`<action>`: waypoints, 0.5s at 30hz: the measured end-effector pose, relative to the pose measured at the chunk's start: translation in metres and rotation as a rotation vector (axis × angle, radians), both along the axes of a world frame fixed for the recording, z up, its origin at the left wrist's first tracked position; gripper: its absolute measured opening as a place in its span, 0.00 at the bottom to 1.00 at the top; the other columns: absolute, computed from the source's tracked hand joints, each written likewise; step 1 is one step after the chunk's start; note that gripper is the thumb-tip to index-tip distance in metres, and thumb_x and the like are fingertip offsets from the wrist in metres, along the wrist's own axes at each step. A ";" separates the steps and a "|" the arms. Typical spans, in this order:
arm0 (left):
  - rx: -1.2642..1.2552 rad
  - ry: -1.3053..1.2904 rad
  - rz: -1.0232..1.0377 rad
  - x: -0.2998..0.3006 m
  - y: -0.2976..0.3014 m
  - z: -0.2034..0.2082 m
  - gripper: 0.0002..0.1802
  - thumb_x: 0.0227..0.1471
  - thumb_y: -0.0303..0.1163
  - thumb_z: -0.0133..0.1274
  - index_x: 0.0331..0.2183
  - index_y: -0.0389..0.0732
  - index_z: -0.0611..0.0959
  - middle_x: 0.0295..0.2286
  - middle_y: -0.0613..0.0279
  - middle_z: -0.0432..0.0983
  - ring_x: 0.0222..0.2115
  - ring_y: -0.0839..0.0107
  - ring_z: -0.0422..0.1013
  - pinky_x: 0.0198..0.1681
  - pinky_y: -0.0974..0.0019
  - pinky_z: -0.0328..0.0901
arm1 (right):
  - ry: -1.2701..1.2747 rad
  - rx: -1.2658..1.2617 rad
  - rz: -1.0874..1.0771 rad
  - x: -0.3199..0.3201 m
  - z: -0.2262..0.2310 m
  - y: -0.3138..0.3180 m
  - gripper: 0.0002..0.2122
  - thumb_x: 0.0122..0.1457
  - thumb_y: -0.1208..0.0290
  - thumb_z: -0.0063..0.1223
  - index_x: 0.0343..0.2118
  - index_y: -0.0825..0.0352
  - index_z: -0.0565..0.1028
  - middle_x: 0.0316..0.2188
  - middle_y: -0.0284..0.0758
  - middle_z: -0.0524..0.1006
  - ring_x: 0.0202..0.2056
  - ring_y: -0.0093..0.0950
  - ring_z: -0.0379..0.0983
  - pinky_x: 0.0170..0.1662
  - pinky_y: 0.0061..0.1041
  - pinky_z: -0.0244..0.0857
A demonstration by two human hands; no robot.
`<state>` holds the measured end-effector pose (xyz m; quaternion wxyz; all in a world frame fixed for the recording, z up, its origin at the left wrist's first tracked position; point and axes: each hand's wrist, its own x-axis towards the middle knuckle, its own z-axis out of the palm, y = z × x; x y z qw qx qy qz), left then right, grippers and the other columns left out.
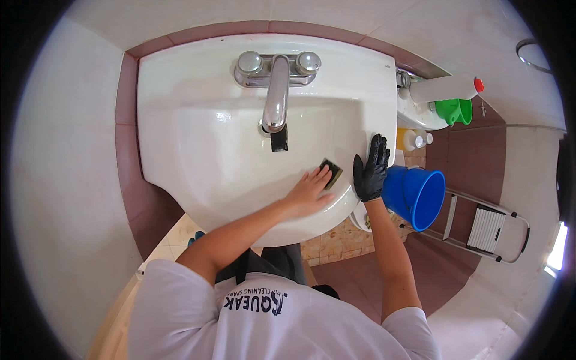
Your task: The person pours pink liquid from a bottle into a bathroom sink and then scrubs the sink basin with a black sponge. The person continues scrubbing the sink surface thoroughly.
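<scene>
A white wash basin [198,150] spreads in front of me, with a chrome faucet [276,99] at its back. My bare left hand [309,191] presses a small scouring sponge [332,174], dark on its face and yellowish along one edge, against the right inner slope of the bowl. Its fingertips lie over the sponge. On the basin's right rim rests my right hand [373,170] in a black glove, fingers stretched out, holding nothing. A dark, flat rectangular piece [279,141] lies in the bowl under the spout, beside the partly hidden drain.
Right of the basin stands a blue bucket [423,198]. Beyond it are a toilet tank [423,114] bearing a white bottle with red cap [447,89] and a green container [456,111], yellow-liquid bottles [411,139], and a step ladder [487,229].
</scene>
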<state>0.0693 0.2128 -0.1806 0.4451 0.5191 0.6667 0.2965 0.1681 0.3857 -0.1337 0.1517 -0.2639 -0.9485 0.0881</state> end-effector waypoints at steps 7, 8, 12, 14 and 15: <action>0.049 0.066 0.247 -0.061 0.069 -0.002 0.39 0.57 0.53 0.37 0.59 0.33 0.55 0.62 0.47 0.40 0.62 0.53 0.42 0.63 0.48 0.38 | -0.004 -0.003 0.031 -0.008 0.006 -0.004 0.32 0.54 0.67 0.51 0.61 0.69 0.53 0.60 0.46 0.56 0.62 0.46 0.48 0.62 0.47 0.40; 0.027 0.054 0.171 -0.052 0.060 -0.008 0.40 0.57 0.53 0.37 0.59 0.33 0.54 0.62 0.47 0.40 0.62 0.53 0.42 0.63 0.47 0.37 | 0.001 0.000 0.024 -0.007 0.005 -0.004 0.32 0.54 0.67 0.51 0.61 0.69 0.53 0.60 0.46 0.56 0.62 0.46 0.48 0.62 0.47 0.41; -0.010 -0.027 -0.001 -0.005 -0.001 0.001 0.40 0.56 0.53 0.39 0.60 0.34 0.53 0.62 0.48 0.40 0.62 0.52 0.42 0.63 0.46 0.37 | -0.022 0.009 -0.008 -0.002 0.005 -0.002 0.32 0.54 0.67 0.50 0.60 0.70 0.54 0.60 0.47 0.57 0.62 0.46 0.49 0.62 0.47 0.41; 0.025 0.010 0.064 -0.007 0.006 -0.003 0.39 0.57 0.51 0.39 0.60 0.34 0.53 0.62 0.47 0.41 0.62 0.51 0.42 0.63 0.47 0.37 | -0.014 0.019 0.022 -0.002 0.005 -0.003 0.32 0.54 0.69 0.51 0.61 0.71 0.52 0.60 0.49 0.56 0.61 0.48 0.49 0.62 0.46 0.41; 0.065 0.060 0.125 -0.021 0.031 -0.010 0.39 0.57 0.51 0.38 0.60 0.34 0.54 0.62 0.47 0.41 0.62 0.51 0.43 0.63 0.47 0.37 | -0.006 0.030 0.051 -0.005 0.006 -0.003 0.32 0.55 0.69 0.51 0.61 0.72 0.52 0.60 0.50 0.55 0.61 0.49 0.49 0.62 0.45 0.40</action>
